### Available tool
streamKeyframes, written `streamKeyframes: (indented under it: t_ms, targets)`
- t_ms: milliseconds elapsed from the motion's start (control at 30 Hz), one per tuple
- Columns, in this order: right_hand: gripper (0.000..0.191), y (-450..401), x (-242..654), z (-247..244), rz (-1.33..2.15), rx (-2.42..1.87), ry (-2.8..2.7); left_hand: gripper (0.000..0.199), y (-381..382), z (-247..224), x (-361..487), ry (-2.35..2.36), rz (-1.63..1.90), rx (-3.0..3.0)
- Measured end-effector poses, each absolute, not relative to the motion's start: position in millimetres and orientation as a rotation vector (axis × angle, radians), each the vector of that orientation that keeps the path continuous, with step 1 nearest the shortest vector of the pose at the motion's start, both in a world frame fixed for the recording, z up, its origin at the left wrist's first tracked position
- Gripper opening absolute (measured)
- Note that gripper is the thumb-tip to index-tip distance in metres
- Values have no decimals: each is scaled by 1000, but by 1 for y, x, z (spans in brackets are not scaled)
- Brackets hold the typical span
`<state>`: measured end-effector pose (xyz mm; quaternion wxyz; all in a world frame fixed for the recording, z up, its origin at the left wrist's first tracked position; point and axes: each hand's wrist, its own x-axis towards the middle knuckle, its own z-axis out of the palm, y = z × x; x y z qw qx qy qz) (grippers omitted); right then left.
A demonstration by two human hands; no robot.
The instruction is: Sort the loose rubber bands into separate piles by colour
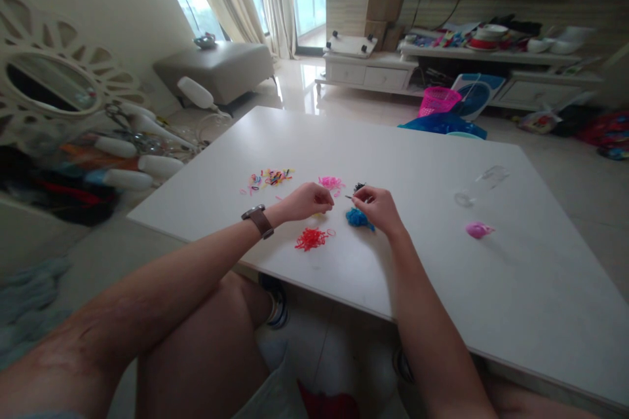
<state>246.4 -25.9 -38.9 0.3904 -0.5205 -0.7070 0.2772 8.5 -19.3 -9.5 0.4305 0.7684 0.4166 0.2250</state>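
My left hand [314,200], with a watch [258,220] on the wrist, is closed above the table between a pink pile [330,184] and a red pile of small bands [310,239]. What its fingers hold, if anything, is too small to tell. My right hand [376,204] pinches a small dark band [348,196] just above the blue pile [358,218]. Behind its fingers lies a black pile [360,187], partly hidden. A mixed-colour pile [276,177] spreads farther left. Yellow bands show partly under my left hand.
The white table [442,288] carries a clear container [493,175], a clear round piece [463,199] and a pink object [477,230] on the right. A lamp with white shades [160,165] stands by its left edge. Beyond it is a pink basket [439,101].
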Motion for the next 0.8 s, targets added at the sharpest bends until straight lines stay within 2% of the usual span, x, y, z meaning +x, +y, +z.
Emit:
streamKeyframes:
  t_ms: [200,467,633,800]
  targets:
    - [14,-12,271,-58,374,-1746,-1503,13,-18,-8,5,1111,564,1992]
    - [19,-7,269,-69,215,-1659,-1595,18,-16,-9,4,1069,599,1960]
    - [13,-20,247,-50,474,-1300,-1794,25,-18,-10,4,1037,595,1859]
    - [18,-34,227,-37,835,-939,-1958,27,-17,-12,5,973,598,1767]
